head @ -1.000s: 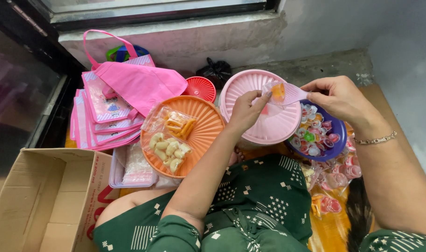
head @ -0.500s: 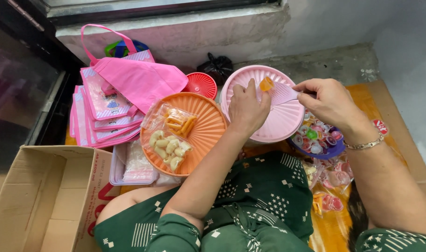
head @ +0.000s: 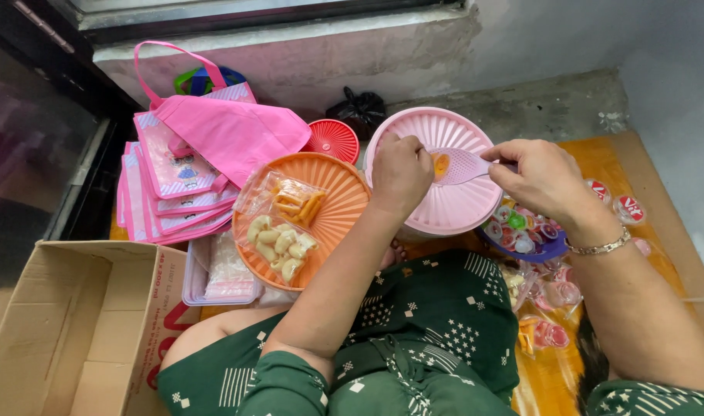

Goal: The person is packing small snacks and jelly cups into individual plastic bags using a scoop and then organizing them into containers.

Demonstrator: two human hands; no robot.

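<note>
My left hand [head: 403, 172] hovers over a large pink ribbed lid [head: 444, 212], its fingers curled; the back of the hand hides what they hold. My right hand [head: 543, 179], with a bracelet at the wrist, grips the handle of a pink slotted spoon [head: 464, 164]. The spoon's head touches my left fingers and carries an orange snack piece [head: 441, 165]. An orange ribbed lid [head: 340, 196] to the left bears two clear packets, one of orange sticks [head: 294, 202] and one of pale crackers [head: 281, 245].
A purple bowl of small jelly cups [head: 521, 231] sits under my right wrist, with more packets on the yellow mat [head: 598, 166]. Pink bags [head: 205, 146], a small red lid [head: 332, 140], a black bag [head: 359, 112], a clear tray [head: 221, 273] and a cardboard box [head: 67, 323] lie to the left.
The spoon has swung in until its head meets my left fingers over the pink lid. My right hand moved left with it, away from the bowl of jelly cups.
</note>
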